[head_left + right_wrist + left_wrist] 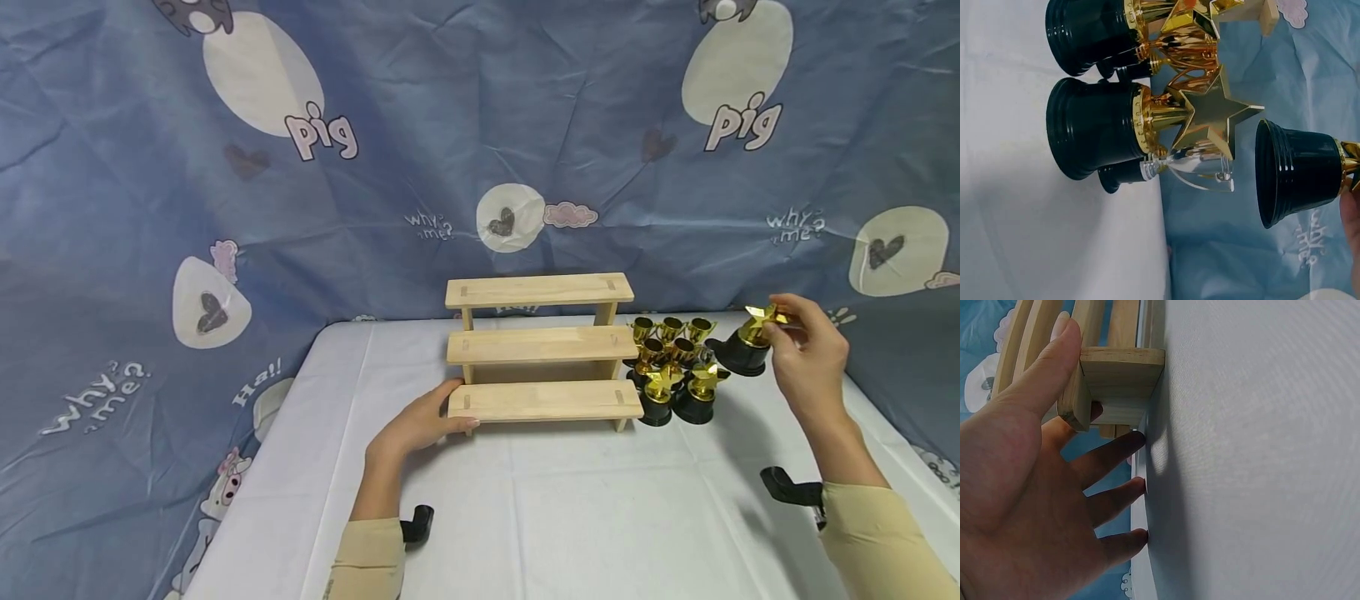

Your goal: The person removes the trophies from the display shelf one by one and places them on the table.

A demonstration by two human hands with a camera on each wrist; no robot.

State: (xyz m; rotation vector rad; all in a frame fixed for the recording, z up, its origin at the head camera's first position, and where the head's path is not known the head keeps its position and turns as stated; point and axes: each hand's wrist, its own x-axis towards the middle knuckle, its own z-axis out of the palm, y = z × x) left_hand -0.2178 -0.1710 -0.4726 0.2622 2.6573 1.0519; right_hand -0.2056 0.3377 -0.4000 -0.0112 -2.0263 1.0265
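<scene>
A three-step wooden display stand (546, 400) stands on the white table. My left hand (414, 423) grips the left end of its lowest step, thumb along the front edge. In the left wrist view, the index finger reaches behind that board (1074, 405) and the other fingers spread beside it. Off to the right, my right hand (813, 358) pinches a gold star trophy (744, 353) by its star. Its black base (1300, 172) hangs in the air, tilted. Close by, two star trophies (1094, 128) stand in front of several cup trophies (671, 327).
The cup trophies are gold and copper-coloured, with a silver one (1200, 164) among them, packed against the stand's right side. Behind the white table (585, 517) hangs a blue printed cloth (420, 133). A black wrist mount (787, 487) sticks out from the right sleeve.
</scene>
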